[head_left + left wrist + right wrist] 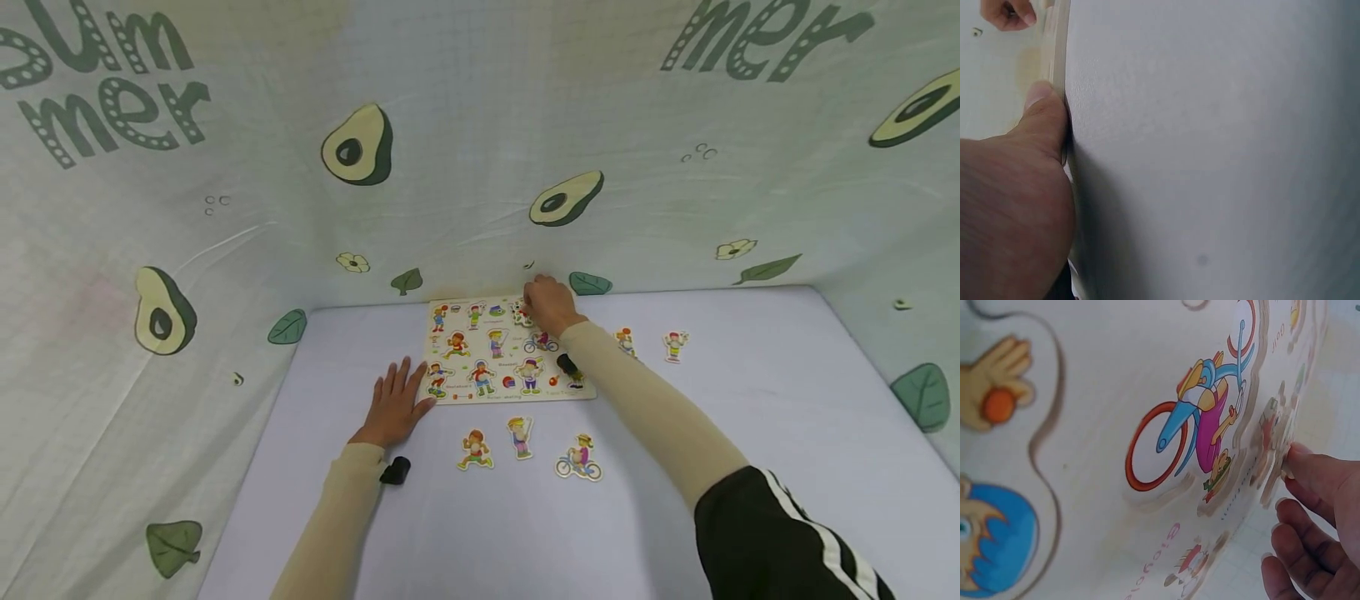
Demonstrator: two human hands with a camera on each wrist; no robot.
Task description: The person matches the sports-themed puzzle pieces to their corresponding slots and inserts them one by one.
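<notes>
A black sleeve with white stripes [738, 533] lies nearest, at lower right; a beige sleeve [652, 408] runs from it to the right hand [551, 302]. Thumb and fingers there pinch a small black-and-white piece [521, 315] at the upper right of a cream puzzle board [476, 329]. The board lies flat at the table's [450, 533] far edge, bearing three rows of colourful sporting figures and lettering. Its shallow recesses have pictures printed inside; the bicycle recess [1191, 419] holds only its printed rider in magenta. Whether the bottom-row recesses hold pieces, I cannot tell. The left hand [392, 406] is spread, gripping nothing, its thumb against the board's edge. Loose before the board lie a runner [475, 450], a yellow-capped figure [520, 437] and a cyclist [578, 458]; two more figures [675, 346] lie to its right.
</notes>
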